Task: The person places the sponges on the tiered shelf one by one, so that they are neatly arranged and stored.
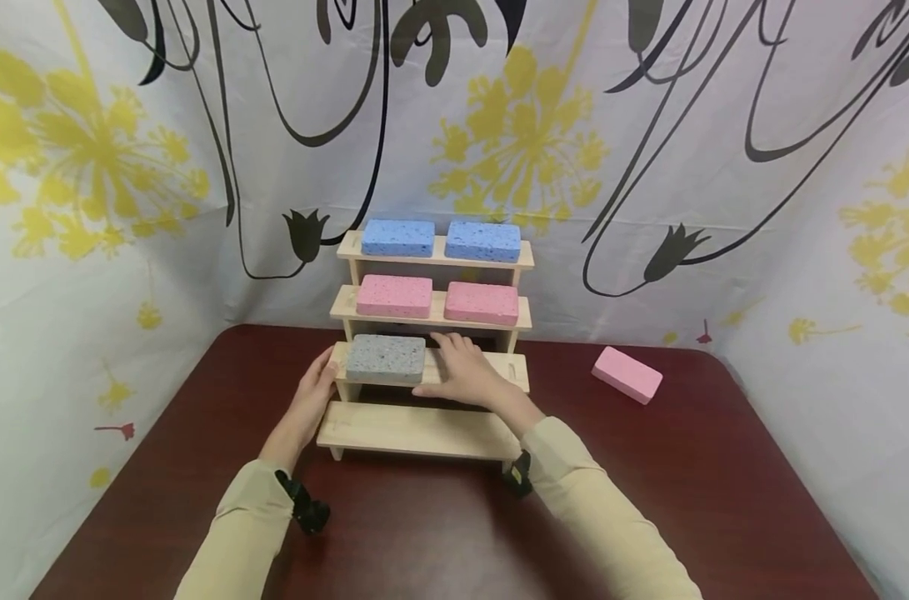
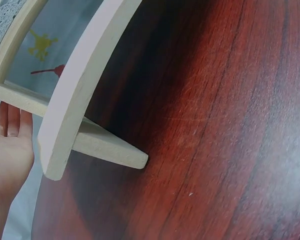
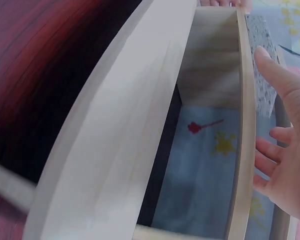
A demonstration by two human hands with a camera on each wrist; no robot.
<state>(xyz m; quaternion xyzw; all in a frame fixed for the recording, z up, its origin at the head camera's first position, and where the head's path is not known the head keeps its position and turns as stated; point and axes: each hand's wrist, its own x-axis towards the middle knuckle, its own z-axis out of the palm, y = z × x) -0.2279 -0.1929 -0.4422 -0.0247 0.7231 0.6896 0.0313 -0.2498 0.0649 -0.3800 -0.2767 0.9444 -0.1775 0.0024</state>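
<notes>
A wooden tiered rack (image 1: 417, 432) stands on the table with sponges on its steps. On the second step from the bottom lies a speckled grey sponge (image 1: 385, 360), toward the left. My right hand (image 1: 465, 372) is spread at that sponge's right end, thumb in front and fingers over the step; the right wrist view shows the thumb (image 3: 275, 75) overlapping the grey sponge (image 3: 261, 60), and contact is unclear. My left hand (image 1: 309, 408) rests at the rack's left end beside the same step. In the left wrist view its fingers (image 2: 12, 120) extend against the wood.
Two blue sponges (image 1: 397, 238) sit on the top step and two pink sponges (image 1: 394, 297) on the step below. Another pink sponge (image 1: 626, 375) lies on the dark red table (image 1: 424, 533), right of the rack. Patterned cloth (image 1: 724, 108) hangs behind and at both sides.
</notes>
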